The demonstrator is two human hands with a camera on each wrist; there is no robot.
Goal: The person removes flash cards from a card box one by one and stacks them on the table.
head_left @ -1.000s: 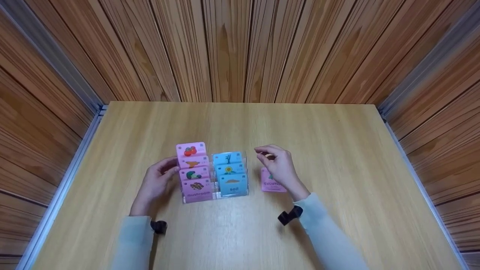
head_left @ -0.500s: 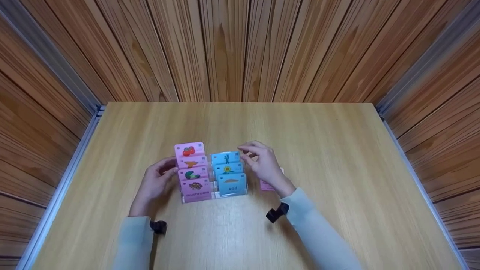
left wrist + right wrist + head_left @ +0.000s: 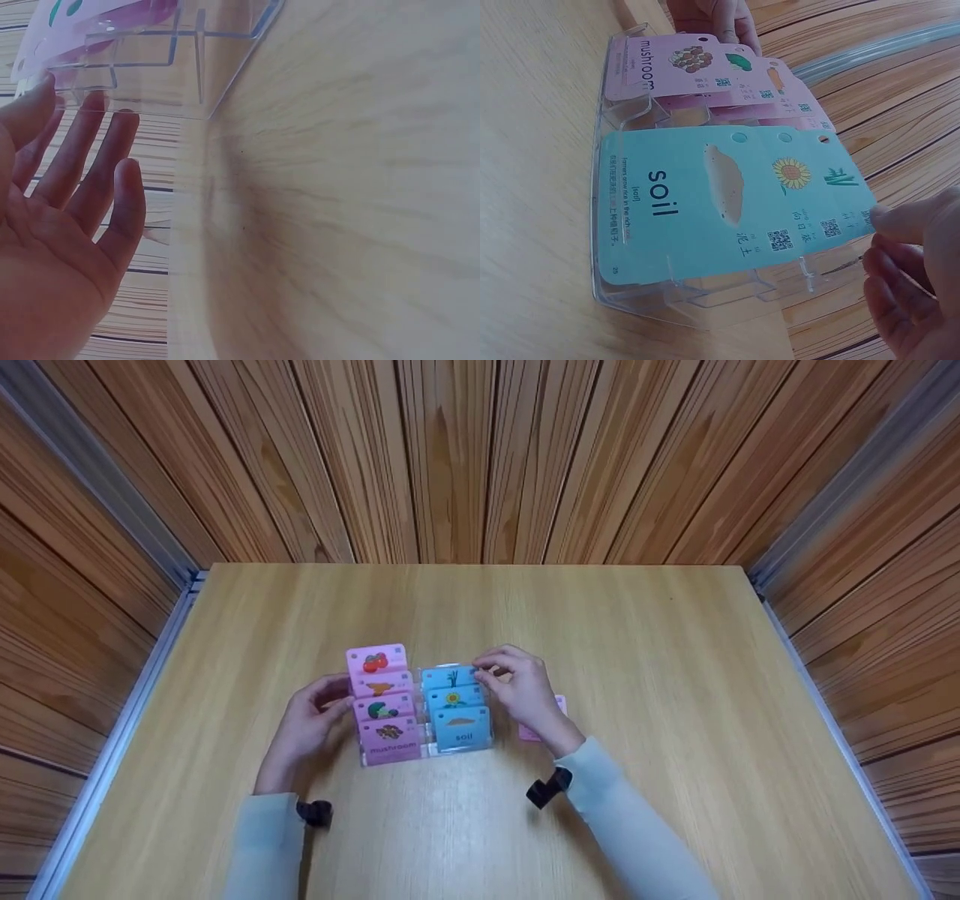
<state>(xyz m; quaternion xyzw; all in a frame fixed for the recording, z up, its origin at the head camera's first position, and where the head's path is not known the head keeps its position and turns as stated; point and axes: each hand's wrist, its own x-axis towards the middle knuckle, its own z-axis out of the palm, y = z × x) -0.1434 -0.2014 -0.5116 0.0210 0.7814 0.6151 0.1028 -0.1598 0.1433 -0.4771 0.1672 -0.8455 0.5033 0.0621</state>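
Note:
A clear stepped card holder [image 3: 697, 300] stands on the table, with pink flash cards [image 3: 390, 739] on its left side and blue flash cards [image 3: 463, 729] on its right. At the rear of the blue row, my right hand [image 3: 514, 682] pinches the corner of the bamboo card [image 3: 841, 178], thumb on its face. The sunflower card [image 3: 791, 174] and soil card [image 3: 675, 195] stand in front of it. My left hand [image 3: 307, 724] rests its loosely extended fingers [image 3: 94, 169] against the holder's left side, beside the pink cards.
Another pink card [image 3: 529, 733] lies on the table right of the holder, partly covered by my right hand and wrist. Wood-panelled walls [image 3: 450, 457] surround the table [image 3: 637, 637] at the back and both sides.
My right hand has moved left from over the loose pink cucumber card to the corner of the bamboo card. My left hand stays at the holder's side.

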